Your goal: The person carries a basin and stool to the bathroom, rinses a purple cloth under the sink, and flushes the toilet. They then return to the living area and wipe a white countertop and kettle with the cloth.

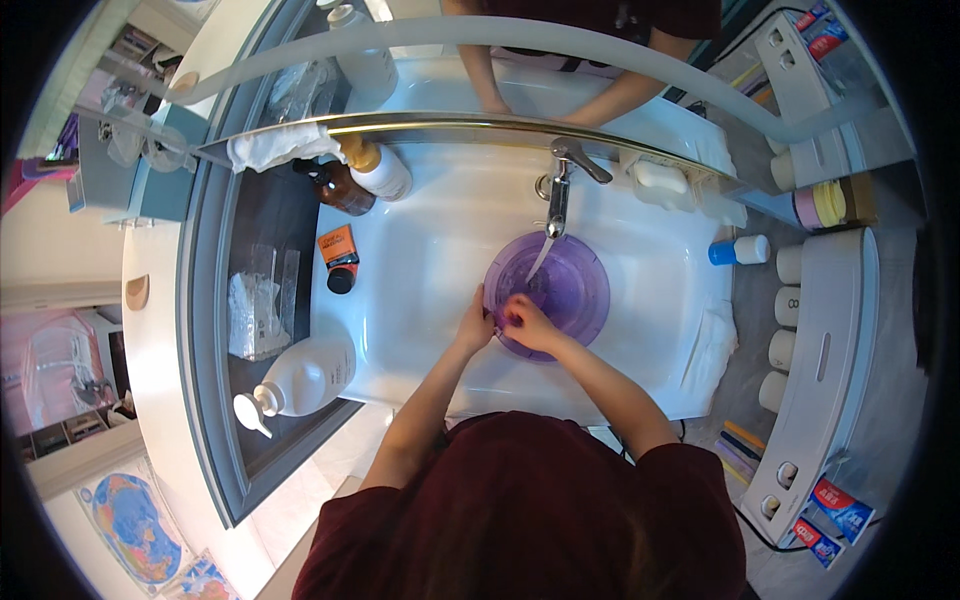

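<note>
A round purple plastic basin (592, 270) stands in the white sink (420, 277), under the chrome faucet (557, 195). A thin stream of water runs from the spout into it. At the basin's left rim is my left hand (475, 324), with its fingers against the near-left edge. Just right of it, over the inside of the basin, my right hand (527, 321) has its fingers curled and slightly blurred. Something small and purplish lies between the two hands; it blends with the basin, so I cannot tell what it is.
Pump bottles (381, 174) and an orange tube (337, 246) line the sink's left side, with a large white pump bottle (307, 375) nearer. A soap dish (661, 184) sits back right. A white cloth (712, 349) hangs over the right edge. A mirror cabinet overhangs the back.
</note>
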Available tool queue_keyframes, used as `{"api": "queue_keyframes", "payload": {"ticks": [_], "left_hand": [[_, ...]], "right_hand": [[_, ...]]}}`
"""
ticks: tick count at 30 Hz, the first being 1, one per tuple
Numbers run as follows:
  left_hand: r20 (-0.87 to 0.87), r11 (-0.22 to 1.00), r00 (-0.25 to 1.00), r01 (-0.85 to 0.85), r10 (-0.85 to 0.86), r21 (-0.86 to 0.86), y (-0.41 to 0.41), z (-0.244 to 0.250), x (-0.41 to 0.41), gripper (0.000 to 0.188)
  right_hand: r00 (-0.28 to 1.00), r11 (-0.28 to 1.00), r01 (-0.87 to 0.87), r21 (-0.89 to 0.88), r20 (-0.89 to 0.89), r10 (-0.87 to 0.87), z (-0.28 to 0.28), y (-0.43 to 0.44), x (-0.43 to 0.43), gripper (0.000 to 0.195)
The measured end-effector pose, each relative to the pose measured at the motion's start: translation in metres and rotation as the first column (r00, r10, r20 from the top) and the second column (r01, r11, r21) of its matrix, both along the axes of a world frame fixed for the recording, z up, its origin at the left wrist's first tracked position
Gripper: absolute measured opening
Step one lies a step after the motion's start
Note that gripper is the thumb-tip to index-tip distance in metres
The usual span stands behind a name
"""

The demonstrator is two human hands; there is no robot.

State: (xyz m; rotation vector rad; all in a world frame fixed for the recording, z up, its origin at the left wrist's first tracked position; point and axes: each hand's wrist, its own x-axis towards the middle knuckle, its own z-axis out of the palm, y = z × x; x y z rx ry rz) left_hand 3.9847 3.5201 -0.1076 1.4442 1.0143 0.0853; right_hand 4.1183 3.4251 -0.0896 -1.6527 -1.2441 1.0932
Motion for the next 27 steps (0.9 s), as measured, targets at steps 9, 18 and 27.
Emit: {"api": "queue_keyframes", "payload": {"ticks": [9, 18, 27], "left_hand": [[-0.169, 0.953, 0.979, 0.157, -0.115, 0.259, 0.009, 0.008, 0.003, 0.069], [-0.410, 0.032, 0.560, 0.616, -0.719, 0.787, -0.037, 0.029, -0.004, 0.052], [-0.136, 0.493, 0.667, 0.658, -0.733, 0.570, -0.035, 0.102, 0.014, 0.019]], "right_hand": [[0.689, 0.995, -0.049, -0.084, 0.718, 0.095, 0.058, -0.068, 0.106, 0.015], [0.849, 0.870, 0.478, 0.120, 0.189, -0.493, 0.143, -0.075, 0.124, 0.018], [0.536, 0.496, 0.842, 0.212, -0.225, -0.814, 0.188, -0.123, 0.109, 0.017]]}}
